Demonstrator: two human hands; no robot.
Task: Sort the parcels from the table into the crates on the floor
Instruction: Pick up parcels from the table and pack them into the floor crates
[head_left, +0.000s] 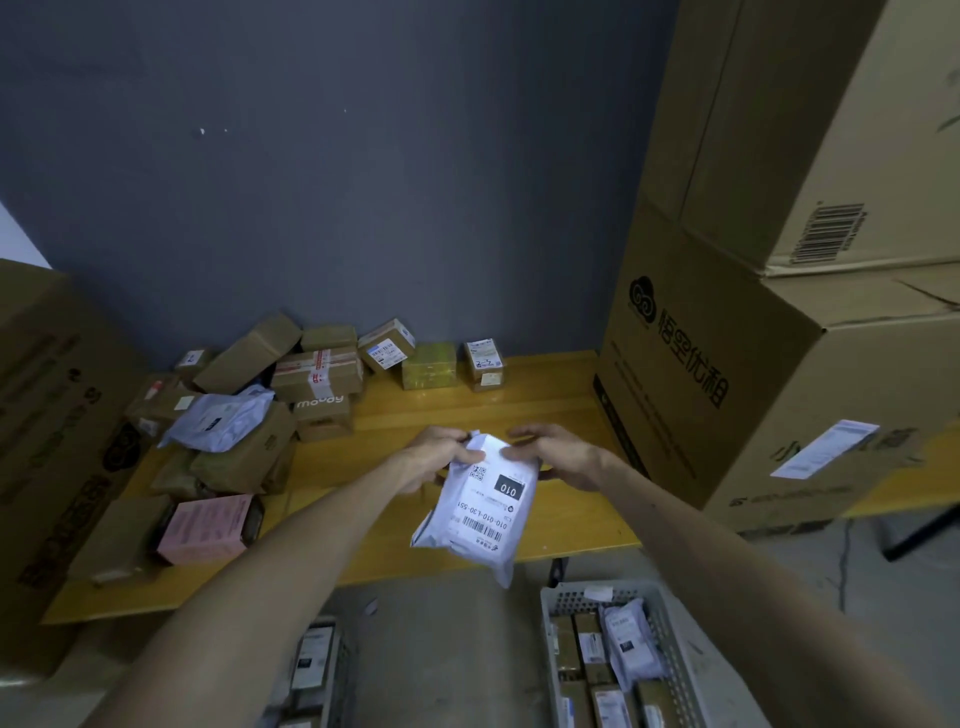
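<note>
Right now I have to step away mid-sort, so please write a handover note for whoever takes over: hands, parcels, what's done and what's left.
Left hand: pinches the top of a white mailer.
Right hand: appears to hold the mailer's upper right edge, thumb in front.
The mailer hangs above the front edge of the table, label facing up.
Done: the right crate and left crate on the floor already hold parcels.
Left: drop this mailer into a crate, then sort the pile on the table's left and back.
</note>
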